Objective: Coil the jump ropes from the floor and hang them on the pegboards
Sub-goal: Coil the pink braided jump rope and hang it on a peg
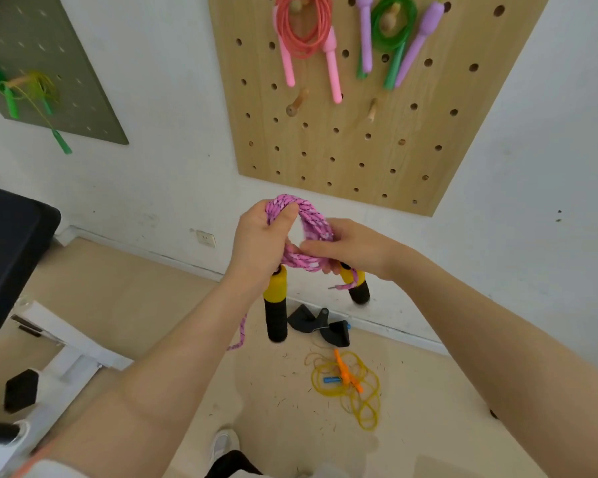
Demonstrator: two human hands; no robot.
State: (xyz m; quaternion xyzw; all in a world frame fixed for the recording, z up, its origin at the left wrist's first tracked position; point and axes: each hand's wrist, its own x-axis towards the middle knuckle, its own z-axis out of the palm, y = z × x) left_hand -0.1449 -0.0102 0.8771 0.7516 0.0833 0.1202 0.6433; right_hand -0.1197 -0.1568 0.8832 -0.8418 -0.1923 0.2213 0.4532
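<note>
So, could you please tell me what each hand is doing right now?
Left hand: grips the pink rope coil.
Right hand: pinches the same coil.

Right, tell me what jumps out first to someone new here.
The pink rope, coiled and held in both hands mid-frame: left hand grips the top, right hand the side, its yellow-black handles dangling. Behind, a wooden pegboard carries two hung ropes; a yellow rope lies on the floor.

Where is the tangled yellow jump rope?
The thin yellow jump rope with orange handles lies tangled on the tan floor, lower right of centre, below the black-and-yellow handles.
</note>
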